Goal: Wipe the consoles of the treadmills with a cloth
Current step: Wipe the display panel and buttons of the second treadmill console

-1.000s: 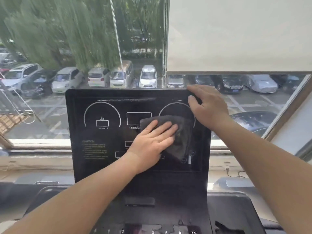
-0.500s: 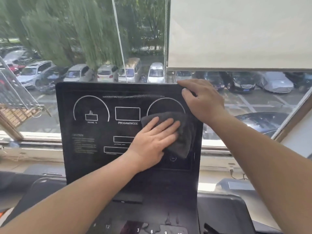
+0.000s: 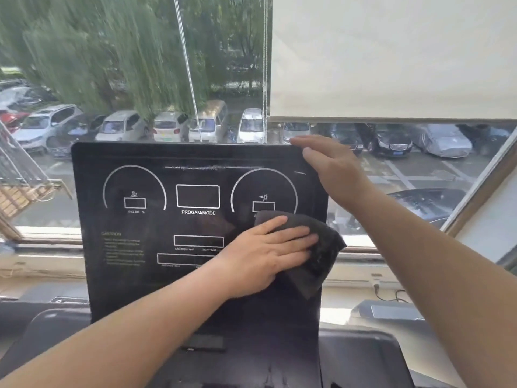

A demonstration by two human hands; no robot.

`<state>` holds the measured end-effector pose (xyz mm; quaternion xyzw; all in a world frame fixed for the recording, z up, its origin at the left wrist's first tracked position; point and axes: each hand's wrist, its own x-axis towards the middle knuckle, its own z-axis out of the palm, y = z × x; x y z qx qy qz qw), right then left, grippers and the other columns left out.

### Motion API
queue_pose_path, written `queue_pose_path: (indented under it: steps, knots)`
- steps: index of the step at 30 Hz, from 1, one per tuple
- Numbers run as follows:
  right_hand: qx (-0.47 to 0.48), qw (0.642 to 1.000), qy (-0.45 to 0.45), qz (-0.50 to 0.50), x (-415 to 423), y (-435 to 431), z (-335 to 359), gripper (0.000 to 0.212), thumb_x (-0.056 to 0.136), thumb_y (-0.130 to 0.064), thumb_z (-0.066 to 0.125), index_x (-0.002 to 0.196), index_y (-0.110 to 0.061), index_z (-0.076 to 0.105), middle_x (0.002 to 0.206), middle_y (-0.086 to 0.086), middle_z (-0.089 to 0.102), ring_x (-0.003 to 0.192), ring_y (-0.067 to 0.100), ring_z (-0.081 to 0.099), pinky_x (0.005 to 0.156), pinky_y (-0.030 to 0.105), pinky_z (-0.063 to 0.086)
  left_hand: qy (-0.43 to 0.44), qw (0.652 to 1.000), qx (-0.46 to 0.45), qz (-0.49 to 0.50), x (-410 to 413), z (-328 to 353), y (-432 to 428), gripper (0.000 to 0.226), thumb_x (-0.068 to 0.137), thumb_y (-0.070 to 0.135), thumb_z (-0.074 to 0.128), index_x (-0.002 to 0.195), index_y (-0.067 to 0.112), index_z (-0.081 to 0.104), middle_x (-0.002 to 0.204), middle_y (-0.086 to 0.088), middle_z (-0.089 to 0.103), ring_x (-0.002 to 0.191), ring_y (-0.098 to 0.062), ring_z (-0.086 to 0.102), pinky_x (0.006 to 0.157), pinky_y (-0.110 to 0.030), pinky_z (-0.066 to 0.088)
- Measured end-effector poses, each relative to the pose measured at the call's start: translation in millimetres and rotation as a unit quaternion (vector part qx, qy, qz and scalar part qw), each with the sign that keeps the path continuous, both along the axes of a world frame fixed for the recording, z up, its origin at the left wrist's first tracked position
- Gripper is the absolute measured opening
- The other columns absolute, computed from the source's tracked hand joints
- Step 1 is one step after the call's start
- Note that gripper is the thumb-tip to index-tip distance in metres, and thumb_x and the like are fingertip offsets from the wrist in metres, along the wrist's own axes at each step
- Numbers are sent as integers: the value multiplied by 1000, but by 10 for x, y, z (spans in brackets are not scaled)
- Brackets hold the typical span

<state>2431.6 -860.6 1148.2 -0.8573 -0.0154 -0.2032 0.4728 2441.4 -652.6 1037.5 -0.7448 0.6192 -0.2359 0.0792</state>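
Observation:
A black treadmill console (image 3: pixel 145 242) with white dial outlines and boxes stands upright in front of me. With its fingers flat and straight, my left hand (image 3: pixel 265 253) presses a dark grey cloth (image 3: pixel 321 256) against the panel's lower right, by the right edge. The cloth's corner hangs past that edge. Up at the console's top right corner is my right hand (image 3: pixel 333 169), thumb on the front face and fingers over the rim.
A window behind the console looks onto parked cars and trees. A cream roller blind (image 3: pixel 391 57) covers the upper right pane. The sill (image 3: pixel 42 247) runs behind the console. The treadmill's dark lower deck (image 3: pixel 361 357) spreads below, and a second machine's grey part (image 3: pixel 391 312) sits to the right.
My left hand slid the cloth down and right across the panel, uncovering the right dial. My right hand stayed at the top right corner. The view shifted a little.

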Motion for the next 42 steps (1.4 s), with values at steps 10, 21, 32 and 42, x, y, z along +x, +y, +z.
queue_pose_path:
  steps: [10, 21, 32, 42]
  knots:
    - [-5, 999, -11, -33, -112, -133, 34, 39, 106, -34, 44, 130, -27, 73, 133, -14, 68, 127, 3, 56, 112, 27, 39, 38, 954, -241, 173, -56, 224, -606, 64, 77, 14, 70, 140, 19, 59, 165, 1, 38, 156, -20, 28, 128, -50, 16]
    - [106, 994, 25, -9, -87, -219, 38, 56, 109, -56, 31, 120, -30, 78, 119, -10, 77, 118, 6, 67, 110, 33, 49, -12, 973, -195, 121, 288, 684, -556, 61, 84, 10, 61, 143, 21, 55, 166, 1, 37, 157, -17, 26, 129, -49, 7]
    - [173, 973, 85, -124, -528, -92, -750, 32, 111, -44, 36, 121, -31, 64, 142, -3, 60, 120, 10, 60, 104, 31, 45, 8, 996, 45, -80, 19, 10, -212, 52, 88, 9, 40, 132, 22, 65, 163, 2, 43, 154, -14, 33, 130, -45, 12]
    - [321, 903, 206, -199, -1081, 77, -1524, 48, 110, -48, 33, 111, -20, 72, 114, 1, 75, 103, 18, 70, 92, 36, 54, 114, 973, -192, 61, -533, -824, -373, 48, 82, -6, 57, 124, 12, 71, 156, -5, 53, 148, -23, 44, 128, -46, 18]
